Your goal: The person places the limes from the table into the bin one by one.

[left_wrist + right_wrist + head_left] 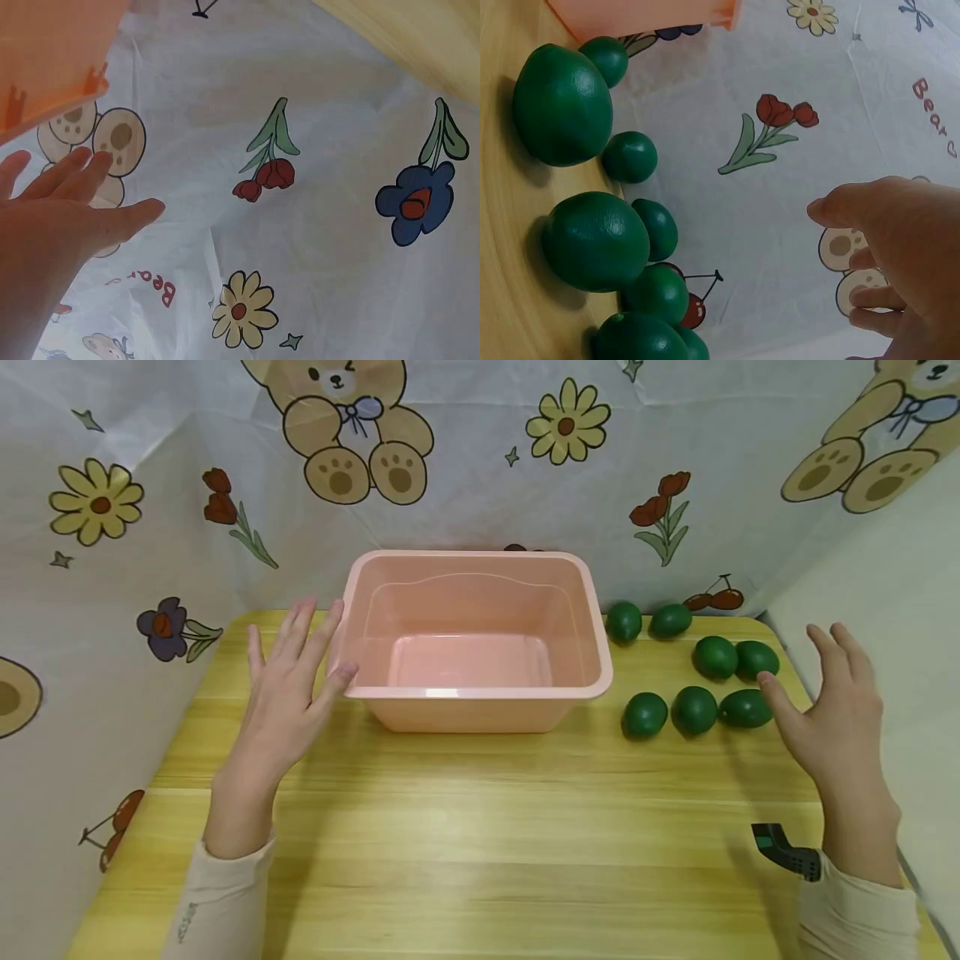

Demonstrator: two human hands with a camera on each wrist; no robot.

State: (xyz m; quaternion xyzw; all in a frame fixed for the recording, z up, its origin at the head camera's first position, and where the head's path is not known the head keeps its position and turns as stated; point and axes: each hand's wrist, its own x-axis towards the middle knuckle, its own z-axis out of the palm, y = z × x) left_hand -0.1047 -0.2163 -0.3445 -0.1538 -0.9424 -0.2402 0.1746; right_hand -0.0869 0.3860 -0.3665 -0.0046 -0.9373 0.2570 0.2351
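A pink plastic basin (465, 716) stands on the wooden table toward the back, with nothing inside it. My left hand (283, 693) is at the basin's left side, fingers spread and straight, thumb overlapping the rim in the head view. The left wrist view shows that hand (64, 214) just below the basin's orange-looking rim (52, 112). Several dark green limes (694, 710) lie right of the basin. Beyond their right side, my right hand (840, 718) is raised with thumb and fingers apart, holding nothing. In the right wrist view, limes (596, 240) sit well left of the hand (900, 247).
A white cloth (480, 460) printed with bears and flowers hangs behind the table and down its left side. A pale wall (900, 610) borders the right. The wooden tabletop (480, 843) extends in front of the basin. A black strap piece (786, 853) projects from the right wrist.
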